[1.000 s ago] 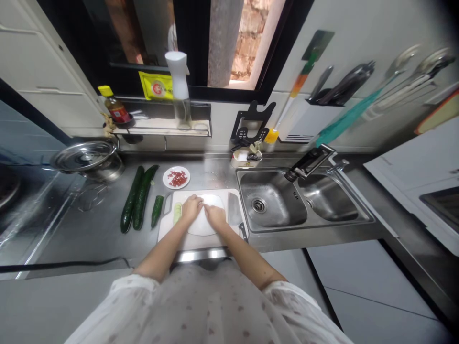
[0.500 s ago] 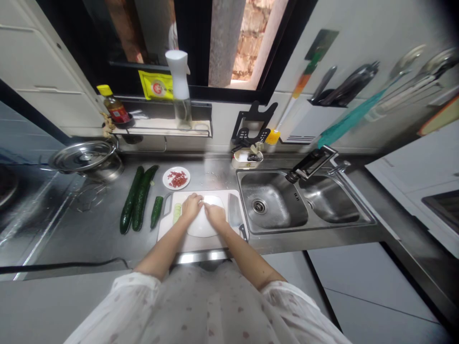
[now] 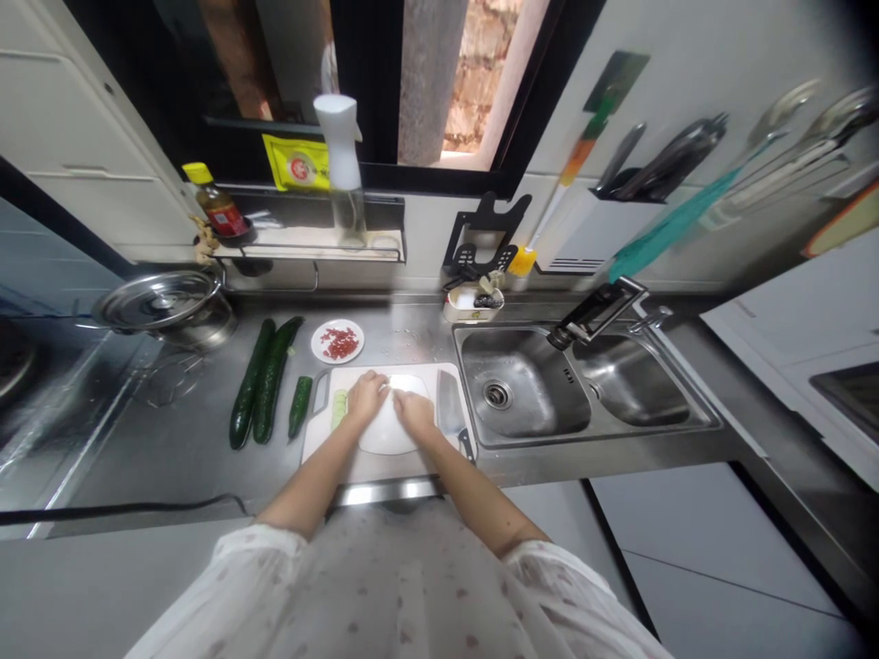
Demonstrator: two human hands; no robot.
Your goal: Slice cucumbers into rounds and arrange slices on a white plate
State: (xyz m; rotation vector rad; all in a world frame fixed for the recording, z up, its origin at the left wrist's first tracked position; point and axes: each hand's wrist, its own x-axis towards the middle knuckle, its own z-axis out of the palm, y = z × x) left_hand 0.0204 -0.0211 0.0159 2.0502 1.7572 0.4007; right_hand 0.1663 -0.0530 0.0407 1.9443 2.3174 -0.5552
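Both my hands meet over a white plate point(image 3: 383, 437) that lies on a white cutting board point(image 3: 321, 441) at the counter's front edge. My left hand point(image 3: 366, 396) rests on the plate's left rim with its fingers curled. My right hand point(image 3: 414, 412) is beside it, fingers bent toward the left hand; whatever the fingers pinch is too small to make out. Pale cucumber slices point(image 3: 339, 408) lie on the board just left of my left hand. A cleaver point(image 3: 450, 409) lies flat on the board's right side, next to my right hand.
Two whole cucumbers point(image 3: 264, 383) and a short cucumber piece point(image 3: 300, 405) lie left of the board. A small dish of chopped red chilli point(image 3: 337, 340) sits behind it. A lidded pot point(image 3: 165, 302) stands far left. The double sink point(image 3: 528, 403) and its tap point(image 3: 594, 311) are right.
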